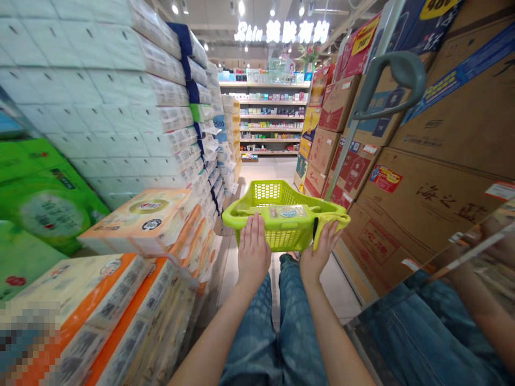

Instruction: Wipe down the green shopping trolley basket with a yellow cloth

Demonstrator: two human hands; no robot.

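A lime-green plastic shopping basket (pixel 271 240) with perforated sides is in front of my legs. My left hand (pixel 254 244) grips its near rim left of the middle, fingers over the edge and thumb hidden. At the near right corner my right hand (pixel 322 252) grips the rim, its fingers against a yellow cloth (pixel 340 219) draped there. A black strip lies beside the cloth. Near the rim between my hands is a clear label-like piece (pixel 287 212) with small print. A grey handle (pixel 390 88) on a metal rod slants up to the right from the basket's side.
White tissue packs (pixel 100 102) are stacked high on the left, with orange-trimmed packs (pixel 137 220) lower down. Cardboard boxes (pixel 454 177) line the right, beside a mirror-like panel (pixel 434 332). The aisle floor (pixel 269 169) runs to stocked shelves (pixel 271 115) at the back.
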